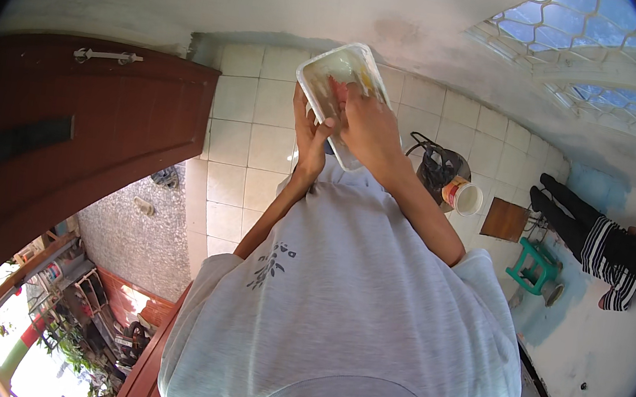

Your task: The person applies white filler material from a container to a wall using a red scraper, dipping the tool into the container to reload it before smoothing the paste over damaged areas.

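A white rectangular plastic tray (362, 62) is held up in front of me, smeared inside with pale wet residue and a yellow patch. My left hand (309, 127) grips its left side, thumb over the rim. Inside the tray, the fingers of my right hand (365, 125) are closed on a small pinkish-red object (336, 88), too hidden to tell exactly what it is.
Right of me are a black bag (437, 167), a white bucket (468, 199), a brown board (504, 219) and a green stool (531, 267). A person (606, 255) in a striped top and dark trousers is at the far right. An open brown door (85, 109) is left.
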Tool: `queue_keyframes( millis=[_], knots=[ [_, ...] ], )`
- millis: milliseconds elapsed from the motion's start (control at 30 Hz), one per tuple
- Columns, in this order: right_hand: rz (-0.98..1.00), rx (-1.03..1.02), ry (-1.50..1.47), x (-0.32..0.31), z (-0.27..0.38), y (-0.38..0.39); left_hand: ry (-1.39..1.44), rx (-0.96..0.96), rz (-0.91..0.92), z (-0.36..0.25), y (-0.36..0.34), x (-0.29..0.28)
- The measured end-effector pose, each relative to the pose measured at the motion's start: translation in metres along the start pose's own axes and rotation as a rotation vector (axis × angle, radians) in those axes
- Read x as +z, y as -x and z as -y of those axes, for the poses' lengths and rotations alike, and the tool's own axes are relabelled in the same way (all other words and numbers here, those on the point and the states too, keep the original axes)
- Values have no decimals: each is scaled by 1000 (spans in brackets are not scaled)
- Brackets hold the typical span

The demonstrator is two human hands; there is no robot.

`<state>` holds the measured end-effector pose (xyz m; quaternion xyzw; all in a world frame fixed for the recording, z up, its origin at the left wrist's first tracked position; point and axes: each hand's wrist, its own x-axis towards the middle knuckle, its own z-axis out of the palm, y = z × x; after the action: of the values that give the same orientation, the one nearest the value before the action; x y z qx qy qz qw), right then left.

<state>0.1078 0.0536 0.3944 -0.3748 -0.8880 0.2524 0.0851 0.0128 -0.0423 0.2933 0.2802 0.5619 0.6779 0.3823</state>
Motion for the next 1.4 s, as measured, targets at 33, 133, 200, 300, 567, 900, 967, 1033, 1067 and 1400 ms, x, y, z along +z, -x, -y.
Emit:
queue_keyframes(
  millis=[33, 133, 200, 300, 567, 900, 967, 1033, 1067, 1400],
  knots=[
    [2, 5, 2, 0, 1, 0, 11, 3, -15, 2, 0, -3],
    [-10, 27, 29, 1, 7, 0, 29, 5, -30, 3, -2, -12],
    [-72, -69, 48, 6, 9, -2, 36, 5, -35, -1, -2, -15],
    [21, -5, 59, 23, 11, -6, 59, -1, -10, -13, -3, -13],
    [9, -52, -36, 39, 8, -8, 3, -52, -25, -22, -7, -17],
    [-82, 107, -185, -23, 16, 11, 131, -82, -66, 9, -17, -27],
    [-146, 133, -304, -27, 4, 16, 148, -72, -33, 21, -23, -31],
    [-214, 165, -414, -33, -10, 23, 173, -68, 6, 24, -25, -25],
    [-214, 232, -460, -36, -17, 27, 214, -112, 25, 25, -25, -22],
    [-367, 453, -1261, -33, -38, 38, 382, -207, 177, 31, -37, -9]
  ],
)
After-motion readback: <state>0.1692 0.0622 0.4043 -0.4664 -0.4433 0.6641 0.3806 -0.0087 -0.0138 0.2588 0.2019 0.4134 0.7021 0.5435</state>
